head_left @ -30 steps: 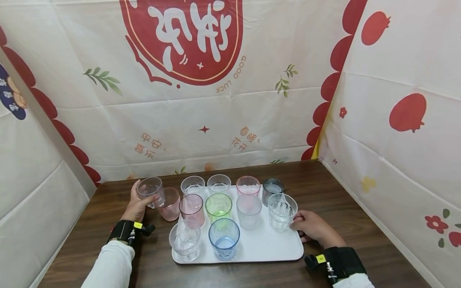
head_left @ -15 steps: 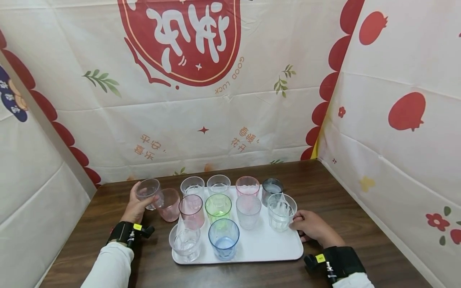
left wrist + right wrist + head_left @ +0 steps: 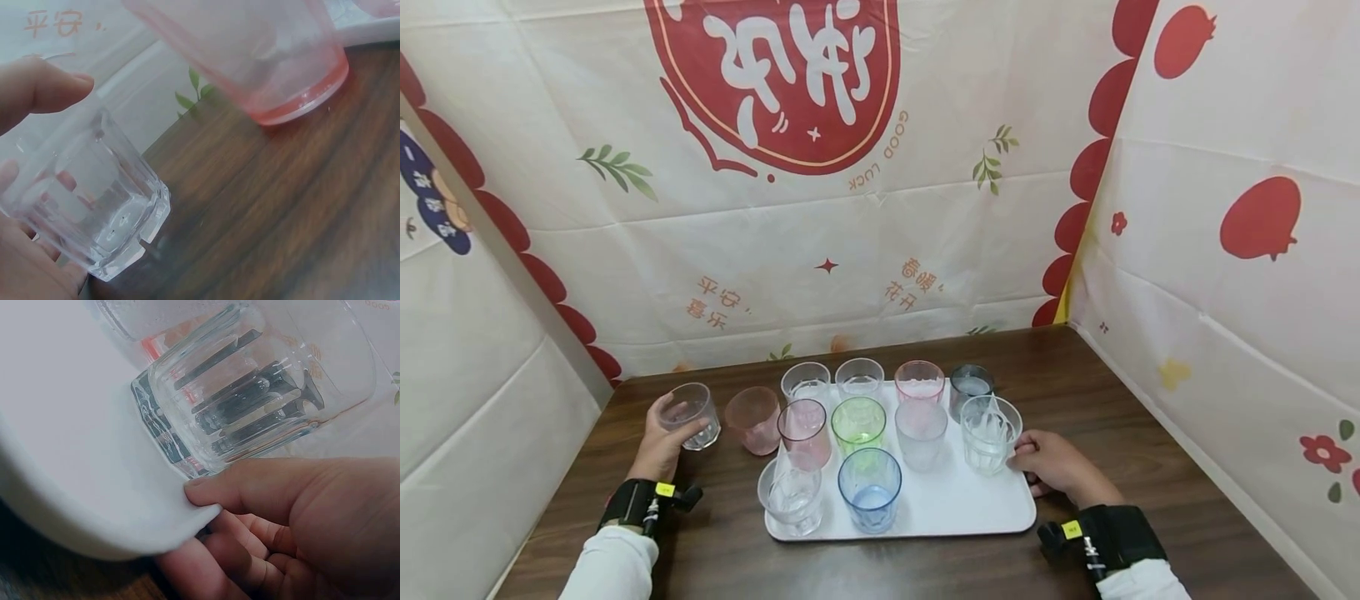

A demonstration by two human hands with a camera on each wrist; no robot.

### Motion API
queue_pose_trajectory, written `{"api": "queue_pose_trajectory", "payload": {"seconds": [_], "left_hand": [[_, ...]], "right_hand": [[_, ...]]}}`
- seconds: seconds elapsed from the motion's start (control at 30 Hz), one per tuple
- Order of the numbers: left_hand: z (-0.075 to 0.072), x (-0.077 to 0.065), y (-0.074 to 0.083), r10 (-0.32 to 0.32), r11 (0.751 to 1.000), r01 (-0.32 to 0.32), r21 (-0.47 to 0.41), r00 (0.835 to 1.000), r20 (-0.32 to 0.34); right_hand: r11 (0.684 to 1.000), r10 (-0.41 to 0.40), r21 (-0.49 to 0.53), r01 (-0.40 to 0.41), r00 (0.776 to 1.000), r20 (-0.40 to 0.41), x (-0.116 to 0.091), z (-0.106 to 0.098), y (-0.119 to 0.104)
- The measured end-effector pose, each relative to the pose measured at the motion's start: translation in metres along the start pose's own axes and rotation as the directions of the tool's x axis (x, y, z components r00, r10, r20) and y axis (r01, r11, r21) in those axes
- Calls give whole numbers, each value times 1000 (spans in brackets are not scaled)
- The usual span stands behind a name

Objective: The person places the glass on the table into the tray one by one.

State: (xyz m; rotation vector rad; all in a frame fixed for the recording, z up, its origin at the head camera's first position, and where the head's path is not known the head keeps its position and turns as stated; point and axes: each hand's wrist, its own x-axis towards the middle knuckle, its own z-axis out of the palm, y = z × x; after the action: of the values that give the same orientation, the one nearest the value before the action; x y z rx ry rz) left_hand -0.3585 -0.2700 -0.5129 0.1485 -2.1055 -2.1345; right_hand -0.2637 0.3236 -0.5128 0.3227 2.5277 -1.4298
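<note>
At the table's left, my left hand [image 3: 661,442] holds a clear glass [image 3: 696,423], thumb on one side and fingers on the other. Whether its faceted base touches the wood, I cannot tell. Just right of it stands a pink cup [image 3: 752,422], off the tray; the left wrist view shows a gap between this cup [image 3: 281,75] and the glass [image 3: 119,212]. My right hand [image 3: 1060,467] pinches the right edge of a white tray [image 3: 955,504], thumb on top and fingers below. Close to that thumb [image 3: 212,487] stands a clear faceted glass [image 3: 225,394] on the tray.
Several more cups stand upright on the tray, among them a green one [image 3: 859,423], a blue one [image 3: 870,492], a dark grey one [image 3: 972,387] and a clear one [image 3: 793,500]. A printed cloth [image 3: 827,217] rises behind the wooden table [image 3: 730,533].
My left hand has carried the clear glass left, away from the pink cup, and it no longer overlaps that cup. My right hand keeps its grip on the tray edge.
</note>
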Motion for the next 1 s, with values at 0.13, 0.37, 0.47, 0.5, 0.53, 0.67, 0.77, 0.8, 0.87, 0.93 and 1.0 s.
{"api": "queue_pose_trajectory", "payload": {"seconds": [0.13, 0.37, 0.47, 0.5, 0.53, 0.67, 0.77, 0.8, 0.87, 0.93, 1.0], "left_hand": [[-11, -11, 2, 2, 1000, -2, 0, 1000, -12], [-26, -34, 16, -17, 998, 15, 54, 999, 39], [-27, -46, 27, -23, 996, 16, 89, 997, 77], [-27, -50, 31, -22, 996, 13, 94, 996, 88], [-27, -53, 34, -17, 996, 8, 94, 995, 96], [-21, -66, 49, 26, 998, -34, 61, 991, 128], [-13, -73, 61, 71, 997, -76, 23, 983, 169], [-10, -75, 65, 84, 996, -88, 15, 979, 185], [-2, -79, 74, 101, 995, -104, 2, 971, 214], [7, -83, 83, 103, 994, -107, 6, 966, 239], [17, -87, 90, 94, 995, -101, 13, 960, 263]], "right_hand": [[1000, 13, -8, -13, 1000, 12, 0, -2, -3], [1000, 11, -12, -11, 1000, 15, -1, -2, -5], [1000, 15, -18, -14, 1000, 12, -1, -2, -4], [1000, 16, -19, -16, 1000, 11, -1, -2, -3], [1000, 18, -23, -18, 1000, 11, -1, -2, -4], [999, 26, -33, -26, 1000, 14, -2, -3, -5], [999, 32, -36, -31, 999, 14, -2, -3, -6], [999, 33, -37, -32, 999, 13, -3, -3, -6], [999, 36, -37, -36, 999, 11, -3, -3, -6], [999, 38, -39, -37, 999, 12, -3, -3, -7], [999, 37, -38, -37, 999, 13, -4, -3, -7]]}}
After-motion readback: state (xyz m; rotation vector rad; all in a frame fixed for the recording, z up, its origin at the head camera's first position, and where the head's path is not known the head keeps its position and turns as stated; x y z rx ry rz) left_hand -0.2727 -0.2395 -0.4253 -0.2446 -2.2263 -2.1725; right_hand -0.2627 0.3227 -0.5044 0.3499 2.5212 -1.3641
